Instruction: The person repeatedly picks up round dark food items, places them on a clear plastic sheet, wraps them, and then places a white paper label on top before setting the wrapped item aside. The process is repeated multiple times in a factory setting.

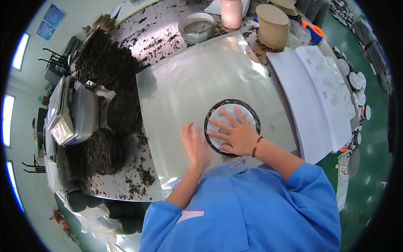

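A round package (232, 108) with a white printed disc on top and a dark, shiny rim stands on a metal sheet (189, 82) on the table. My right hand (234, 132) lies flat on the disc, its fingers spread, with a dark bead bracelet at the wrist. My left hand (195, 145), blurred, is raised just left of the package with nothing seen in it and its fingers apart from the rim. Left of the sheet are a large stack of dark, flaky pressed material (104, 60) and a smaller round dark stack (105, 151).
Printed white sheets (315, 94) lie at the right. Along the back stand a metal ring (196, 30), a pink jar (231, 14), a stack of brown discs (273, 28) and an orange-and-blue tape dispenser (313, 31). A clear plastic bin (86, 113) stands at the left. Dark crumbs litter the table.
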Demonstrator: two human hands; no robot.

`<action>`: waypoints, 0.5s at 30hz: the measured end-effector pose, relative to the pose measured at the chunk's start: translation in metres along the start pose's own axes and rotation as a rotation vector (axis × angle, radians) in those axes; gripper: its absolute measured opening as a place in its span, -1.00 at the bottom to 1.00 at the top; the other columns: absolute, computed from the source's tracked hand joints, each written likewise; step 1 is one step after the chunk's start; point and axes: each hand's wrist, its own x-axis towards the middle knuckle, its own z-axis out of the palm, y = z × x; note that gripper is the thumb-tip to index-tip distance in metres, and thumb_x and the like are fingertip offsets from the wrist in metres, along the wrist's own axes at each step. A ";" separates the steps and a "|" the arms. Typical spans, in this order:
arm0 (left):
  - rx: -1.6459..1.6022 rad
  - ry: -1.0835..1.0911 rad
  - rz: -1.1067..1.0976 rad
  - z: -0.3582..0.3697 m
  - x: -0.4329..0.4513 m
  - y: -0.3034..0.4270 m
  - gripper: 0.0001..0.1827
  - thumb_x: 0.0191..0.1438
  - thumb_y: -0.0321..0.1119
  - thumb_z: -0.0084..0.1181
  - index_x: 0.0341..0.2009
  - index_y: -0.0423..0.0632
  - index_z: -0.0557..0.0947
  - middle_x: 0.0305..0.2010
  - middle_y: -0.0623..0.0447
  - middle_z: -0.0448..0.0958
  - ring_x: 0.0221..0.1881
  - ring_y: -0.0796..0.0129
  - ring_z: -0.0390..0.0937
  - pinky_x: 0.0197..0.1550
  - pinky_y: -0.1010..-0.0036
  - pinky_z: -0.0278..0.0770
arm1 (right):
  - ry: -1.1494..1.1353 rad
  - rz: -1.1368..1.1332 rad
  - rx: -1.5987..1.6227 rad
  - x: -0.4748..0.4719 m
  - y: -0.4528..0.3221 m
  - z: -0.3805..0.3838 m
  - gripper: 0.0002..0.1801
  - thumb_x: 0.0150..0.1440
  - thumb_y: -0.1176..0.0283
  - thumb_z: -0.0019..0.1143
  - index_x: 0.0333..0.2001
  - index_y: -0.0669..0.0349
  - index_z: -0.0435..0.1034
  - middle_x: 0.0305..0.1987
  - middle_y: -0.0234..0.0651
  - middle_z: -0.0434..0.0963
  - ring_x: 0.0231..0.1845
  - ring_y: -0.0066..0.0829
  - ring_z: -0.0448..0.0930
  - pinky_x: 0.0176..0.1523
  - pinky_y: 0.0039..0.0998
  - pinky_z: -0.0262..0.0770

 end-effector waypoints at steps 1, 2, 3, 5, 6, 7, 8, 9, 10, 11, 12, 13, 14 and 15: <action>-0.069 0.069 -0.085 0.008 0.000 0.001 -0.47 0.25 -0.26 -0.18 0.27 -0.23 0.26 0.31 -0.22 0.21 0.33 -0.06 0.17 0.35 0.23 0.13 | 0.016 -0.082 -0.028 0.002 -0.006 0.003 -0.45 0.18 0.01 -0.10 0.26 -0.20 0.27 0.48 -0.41 0.05 0.49 -0.02 -0.04 0.45 0.11 -0.27; -0.031 0.034 -0.083 0.013 0.003 0.002 -0.46 0.27 -0.25 -0.21 0.29 -0.24 0.22 0.33 -0.22 0.17 0.34 -0.05 0.15 0.35 0.24 0.12 | 0.055 -0.059 0.003 0.005 -0.012 0.006 -0.44 0.17 0.06 -0.10 0.24 -0.05 0.30 0.46 -0.33 0.10 0.50 -0.06 -0.05 0.45 0.09 -0.25; 0.005 -0.001 -0.072 0.020 0.005 0.003 -0.45 0.29 -0.25 -0.24 0.31 -0.24 0.18 0.35 -0.23 0.14 0.36 -0.05 0.13 0.35 0.24 0.12 | 0.000 -0.053 -0.075 0.007 -0.017 0.008 -0.42 0.17 0.07 -0.09 0.23 0.03 0.29 0.45 -0.29 0.12 0.50 -0.07 -0.04 0.45 0.08 -0.24; 0.066 -0.058 -0.035 0.028 0.008 0.007 -0.43 0.33 -0.24 -0.30 0.35 -0.25 0.11 0.39 -0.24 0.07 0.39 -0.04 0.09 0.36 0.25 0.12 | -0.072 -0.057 -0.153 0.010 -0.029 0.011 -0.39 0.16 0.10 -0.09 0.23 0.17 0.28 0.43 -0.20 0.15 0.49 -0.09 -0.02 0.46 0.06 -0.22; 0.035 -0.064 -0.057 0.028 0.009 0.008 -0.44 0.31 -0.28 -0.27 0.34 -0.25 0.12 0.39 -0.24 0.07 0.39 -0.03 0.09 0.36 0.26 0.12 | -0.088 -0.077 -0.078 0.010 -0.033 0.010 -0.36 0.14 0.17 -0.06 0.23 0.34 0.24 0.39 -0.12 0.18 0.49 -0.16 0.01 0.47 -0.04 -0.14; 0.017 -0.070 -0.116 0.028 0.009 0.009 -0.44 0.31 -0.28 -0.25 0.34 -0.26 0.13 0.38 -0.23 0.09 0.38 -0.03 0.09 0.36 0.26 0.11 | 0.006 -0.075 -0.019 0.008 -0.032 0.008 -0.36 0.15 0.18 -0.07 0.23 0.34 0.22 0.39 -0.11 0.19 0.49 -0.17 0.01 0.47 -0.08 -0.12; -0.016 -0.054 -0.135 0.027 0.009 0.010 -0.44 0.31 -0.28 -0.24 0.33 -0.26 0.14 0.37 -0.23 0.10 0.38 -0.03 0.10 0.36 0.25 0.11 | 0.022 -0.062 0.060 0.004 -0.030 0.004 -0.36 0.15 0.20 -0.08 0.24 0.35 0.21 0.39 -0.11 0.19 0.49 -0.18 0.01 0.47 -0.11 -0.10; -0.053 -0.060 -0.135 0.025 0.009 0.010 -0.44 0.30 -0.28 -0.22 0.32 -0.26 0.15 0.36 -0.23 0.12 0.37 -0.02 0.10 0.36 0.25 0.10 | 0.037 -0.083 0.111 0.000 -0.025 0.001 -0.36 0.15 0.21 -0.09 0.25 0.36 0.20 0.39 -0.11 0.19 0.48 -0.19 0.01 0.47 -0.14 -0.08; 0.016 -0.062 -0.179 0.024 0.009 0.010 -0.45 0.31 -0.27 -0.21 0.32 -0.26 0.16 0.34 -0.22 0.14 0.36 0.00 0.11 0.36 0.25 0.09 | 0.063 0.124 0.159 -0.007 -0.015 -0.004 -0.34 0.14 0.23 -0.06 0.25 0.38 0.18 0.39 -0.10 0.19 0.48 -0.19 0.03 0.47 -0.17 -0.06; 0.079 -0.081 -0.204 0.022 0.008 0.010 -0.45 0.31 -0.25 -0.20 0.31 -0.26 0.17 0.33 -0.21 0.16 0.34 0.02 0.11 0.37 0.25 0.08 | 0.103 0.253 0.174 -0.015 -0.005 -0.007 -0.33 0.12 0.25 -0.03 0.26 0.40 0.16 0.39 -0.10 0.19 0.47 -0.18 0.05 0.47 -0.20 -0.05; 0.132 -0.076 -0.251 0.022 0.008 0.009 -0.45 0.31 -0.24 -0.19 0.30 -0.26 0.18 0.31 -0.20 0.18 0.33 0.05 0.12 0.37 0.25 0.07 | 0.195 0.435 0.226 -0.024 0.009 -0.011 -0.30 0.13 0.24 0.04 0.27 0.40 0.14 0.39 -0.04 0.17 0.44 -0.12 0.09 0.47 -0.20 -0.07; 0.135 -0.087 -0.257 0.022 0.008 0.009 -0.45 0.31 -0.22 -0.18 0.30 -0.25 0.19 0.31 -0.18 0.18 0.33 0.08 0.11 0.37 0.26 0.06 | 0.155 0.546 0.061 -0.032 0.019 -0.011 -0.32 0.16 0.24 0.03 0.27 0.40 0.14 0.37 -0.05 0.19 0.41 -0.16 0.14 0.45 -0.23 -0.03; 0.135 -0.083 -0.280 0.022 0.008 0.009 -0.45 0.32 -0.20 -0.17 0.31 -0.23 0.20 0.30 -0.16 0.19 0.32 0.12 0.10 0.38 0.26 0.04 | 0.173 0.612 -0.118 -0.038 0.028 -0.008 -0.34 0.18 0.24 0.03 0.27 0.40 0.14 0.36 -0.06 0.22 0.39 -0.19 0.19 0.43 -0.27 0.02; 0.137 -0.089 -0.314 0.022 0.009 0.010 -0.45 0.32 -0.18 -0.17 0.31 -0.21 0.21 0.30 -0.14 0.20 0.32 0.15 0.10 0.38 0.26 0.03 | 0.174 0.724 -0.290 -0.042 0.034 -0.005 -0.35 0.21 0.24 0.02 0.28 0.39 0.14 0.34 -0.07 0.25 0.36 -0.23 0.24 0.41 -0.30 0.06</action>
